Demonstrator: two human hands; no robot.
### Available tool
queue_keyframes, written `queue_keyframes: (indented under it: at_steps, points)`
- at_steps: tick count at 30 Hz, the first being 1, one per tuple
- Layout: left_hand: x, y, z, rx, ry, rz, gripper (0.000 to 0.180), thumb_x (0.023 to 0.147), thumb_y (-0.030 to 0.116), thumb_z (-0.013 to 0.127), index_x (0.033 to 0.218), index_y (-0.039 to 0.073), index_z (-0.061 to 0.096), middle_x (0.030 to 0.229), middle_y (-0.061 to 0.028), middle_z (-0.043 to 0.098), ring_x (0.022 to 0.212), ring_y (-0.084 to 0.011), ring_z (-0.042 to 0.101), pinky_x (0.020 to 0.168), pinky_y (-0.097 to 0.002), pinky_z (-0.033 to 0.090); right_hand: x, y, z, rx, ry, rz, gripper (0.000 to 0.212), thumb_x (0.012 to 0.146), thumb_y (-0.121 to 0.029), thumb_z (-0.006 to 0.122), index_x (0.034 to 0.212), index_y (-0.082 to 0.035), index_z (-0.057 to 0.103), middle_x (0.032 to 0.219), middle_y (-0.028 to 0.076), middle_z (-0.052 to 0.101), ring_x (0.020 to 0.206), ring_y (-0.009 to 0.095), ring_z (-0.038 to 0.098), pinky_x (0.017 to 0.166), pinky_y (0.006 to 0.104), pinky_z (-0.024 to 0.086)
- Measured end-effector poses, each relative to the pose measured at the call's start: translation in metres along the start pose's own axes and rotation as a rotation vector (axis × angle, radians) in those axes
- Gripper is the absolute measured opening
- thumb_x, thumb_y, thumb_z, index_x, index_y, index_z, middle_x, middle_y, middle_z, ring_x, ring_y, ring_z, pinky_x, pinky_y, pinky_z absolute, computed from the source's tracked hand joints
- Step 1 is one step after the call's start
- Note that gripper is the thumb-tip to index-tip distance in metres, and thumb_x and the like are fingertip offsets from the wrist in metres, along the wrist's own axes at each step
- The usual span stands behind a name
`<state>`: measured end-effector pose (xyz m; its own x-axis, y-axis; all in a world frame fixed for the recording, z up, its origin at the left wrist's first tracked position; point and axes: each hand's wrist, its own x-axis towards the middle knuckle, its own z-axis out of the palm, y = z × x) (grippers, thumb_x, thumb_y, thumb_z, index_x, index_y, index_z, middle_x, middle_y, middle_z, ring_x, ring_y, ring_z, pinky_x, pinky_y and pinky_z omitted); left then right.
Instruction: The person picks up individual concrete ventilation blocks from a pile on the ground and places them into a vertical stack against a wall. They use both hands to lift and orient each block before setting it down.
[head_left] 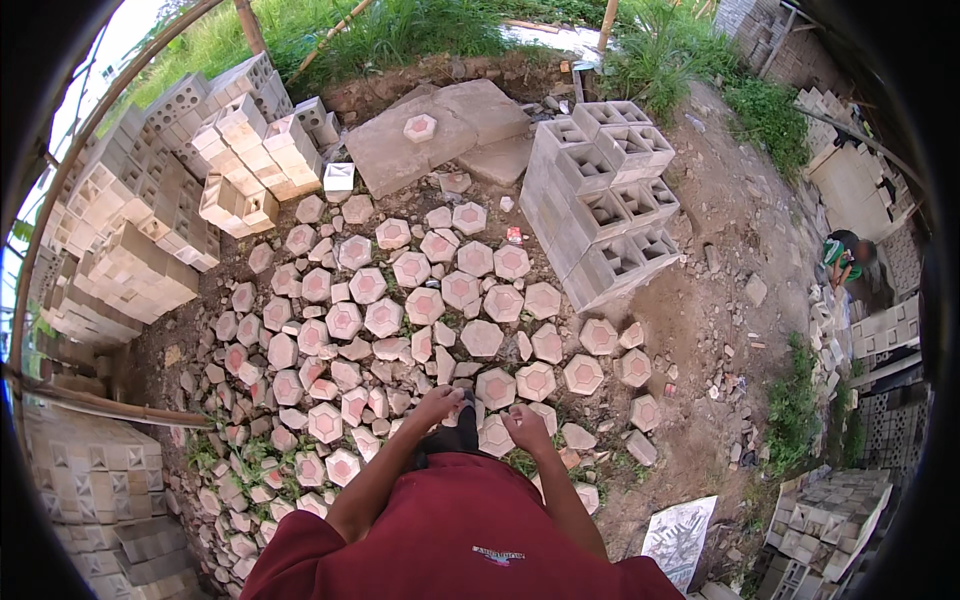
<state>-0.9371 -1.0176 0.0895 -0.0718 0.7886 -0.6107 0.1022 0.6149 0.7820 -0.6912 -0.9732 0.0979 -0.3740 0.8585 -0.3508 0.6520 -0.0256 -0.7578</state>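
My left hand (440,407) is in front of my body with its fingers curled closed, beside a dark trouser leg and shoe (464,425). Nothing shows in its grasp. To the right, my right hand (529,428) hangs over the paving with its fingers bent inward, also with no object visible in it. Below and around both hands lie hexagonal concrete pavers with reddish centres; the closest are one paver (496,388) between the hands and another paver (536,380) just beyond the right hand. Broken stone pieces (392,348) fill gaps among them.
A stack of hollow concrete blocks (600,200) stands ahead right; tall block stacks (150,220) line the left. Cracked slabs (400,150) lie at the back, one paver on top. A crouching person (845,260) is far right. A printed sheet (680,540) lies near right.
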Motion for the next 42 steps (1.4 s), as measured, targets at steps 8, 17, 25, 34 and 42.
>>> queue_keyframes:
  at_steps: [8,17,25,34,42]
  points:
    - [0.097,0.065,-0.050,-0.092,0.150,0.079,0.038,0.093,0.037,0.051,0.092,0.000,0.061,0.084,-0.0076,0.065,0.076,-0.0139,0.059,0.069,-0.0292,0.046,0.138,-0.055,-0.043,-0.292,-0.207,-0.132,0.052,0.085,-0.037,0.060,0.114,0.006,0.055,0.107,0.025,0.062,0.101,0.038,0.060,0.087,0.0408,0.047]
    - [0.199,0.115,-0.093,-0.146,0.160,-0.029,0.038,0.093,0.036,0.050,0.101,0.001,0.062,0.089,-0.0057,0.067,0.077,-0.0143,0.062,0.065,-0.0290,0.047,0.288,-0.074,-0.065,-0.205,-0.213,-0.205,0.049,0.083,-0.036,0.063,0.110,0.005,0.057,0.101,0.024,0.063,0.098,0.036,0.060,0.086,0.0399,0.047]
    - [0.442,0.248,-0.155,-0.258,0.338,-0.033,0.034,0.092,0.035,0.048,0.103,0.006,0.060,0.096,-0.0051,0.067,0.079,-0.0127,0.061,0.068,-0.0287,0.047,0.569,-0.111,-0.162,-0.306,-0.269,-0.304,0.049,0.083,-0.035,0.062,0.111,0.005,0.058,0.107,0.026,0.061,0.101,0.036,0.059,0.088,0.0402,0.046]
    - [0.593,0.393,-0.149,-0.242,0.187,0.246,0.030,0.095,0.031,0.050,0.098,0.003,0.060,0.090,-0.0044,0.067,0.077,-0.0117,0.060,0.067,-0.0272,0.046,0.758,-0.149,-0.265,-0.104,0.077,-0.273,0.039,0.082,-0.031,0.062,0.103,0.002,0.060,0.098,0.025,0.062,0.095,0.039,0.059,0.083,0.0429,0.047]
    - [0.769,0.464,-0.219,-0.248,0.048,0.067,0.031,0.093,0.032,0.052,0.100,0.003,0.061,0.088,-0.0044,0.066,0.075,-0.0118,0.061,0.061,-0.0250,0.046,0.868,-0.167,-0.253,0.085,-0.039,-0.004,0.071,0.081,-0.037,0.065,0.131,0.006,0.037,0.108,0.023,0.061,0.102,0.033,0.060,0.088,0.0385,0.046]
